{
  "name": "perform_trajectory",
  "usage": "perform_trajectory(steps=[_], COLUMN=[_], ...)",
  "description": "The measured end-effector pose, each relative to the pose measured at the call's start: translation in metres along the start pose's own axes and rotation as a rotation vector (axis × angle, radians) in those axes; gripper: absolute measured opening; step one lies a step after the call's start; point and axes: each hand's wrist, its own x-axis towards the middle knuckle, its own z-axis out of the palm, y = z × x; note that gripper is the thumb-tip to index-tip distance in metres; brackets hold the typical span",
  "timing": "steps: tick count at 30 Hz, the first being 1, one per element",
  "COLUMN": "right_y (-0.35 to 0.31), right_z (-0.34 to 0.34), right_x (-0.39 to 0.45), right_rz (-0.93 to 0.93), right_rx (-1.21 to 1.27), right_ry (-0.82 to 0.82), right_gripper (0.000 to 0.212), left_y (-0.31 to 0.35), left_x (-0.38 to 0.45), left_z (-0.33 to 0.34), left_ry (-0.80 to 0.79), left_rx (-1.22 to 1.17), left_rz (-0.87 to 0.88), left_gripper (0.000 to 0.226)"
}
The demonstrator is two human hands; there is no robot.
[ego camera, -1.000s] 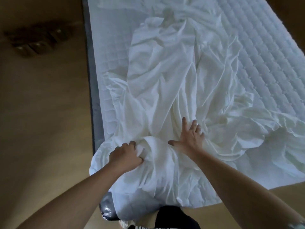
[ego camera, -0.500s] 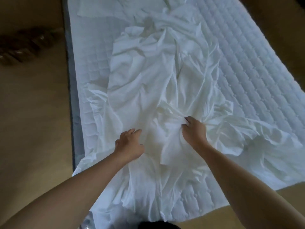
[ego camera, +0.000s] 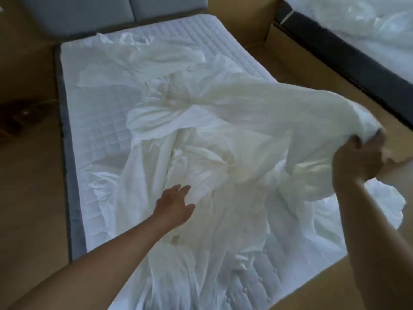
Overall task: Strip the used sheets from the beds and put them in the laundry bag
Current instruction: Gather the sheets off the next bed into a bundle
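I am seeing the white sheet (ego camera: 201,135) lying crumpled and loose across the quilted mattress (ego camera: 93,135), its right portion lifting off the bed in a bunched fold, its near end trailing toward the foot of the bed.

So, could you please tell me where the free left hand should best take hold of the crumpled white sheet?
Probably the raised bunch of folds on the crumpled white sheet, just beyond the open left hand. Come from above and the near side: the ridges there stand up off the quilted white mattress, while the right hand already lifts the right part.
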Motion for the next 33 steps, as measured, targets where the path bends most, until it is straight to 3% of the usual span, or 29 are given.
perform_trajectory(steps=[2,6,12,14,16,18,22,24,26,33], right_y=[0.033,0.099,0.149,0.165,0.187,0.207,0.225,0.229,0.226,0.205], right_z=[0.009,0.033,0.045,0.035,0.02,0.004,0.006,0.021,0.037,0.044], right_x=[-0.047,-0.134,-0.279,-0.322,-0.367,-0.41,-0.47,-0.49,-0.506,-0.522], right_rz=[0.025,0.041,-0.375,-0.602,-0.839,-1.064,-1.248,-1.236,-1.143,-1.042], right_rx=[-0.237,-0.481,-0.611,-0.578,-0.38,-0.246,-0.487,-0.556,-0.601,-0.61], right_ry=[-0.254,-0.629,-1.262,-1.408,-1.429,-1.391,-1.453,-1.478,-1.494,-1.363], right_gripper=[0.056,0.063,0.073,0.064,0.048,0.045,0.115,0.143,0.152,0.128], left_y=[-0.008,-0.04,-0.102,-0.129,-0.164,-0.197,-0.234,-0.236,-0.235,-0.218], left_x=[-0.005,-0.014,-0.038,-0.055,-0.076,-0.102,-0.14,-0.148,-0.149,-0.147], left_z=[0.004,0.015,0.034,0.041,0.049,0.057,0.074,0.083,0.094,0.11], left_ry=[-0.011,-0.08,-0.081,-0.008,0.086,0.149,0.136,0.093,0.041,0.026], left_rx=[0.013,0.053,0.01,-0.01,-0.062,-0.113,-0.35,-0.601,-0.862,-0.956], left_rz=[-0.021,-0.114,-0.228,-0.25,-0.306,-0.387,-0.538,-0.614,-0.707,-0.774], left_gripper=[0.071,0.071,0.073,0.065,0.057,0.056,0.082,0.08,0.073,0.042])
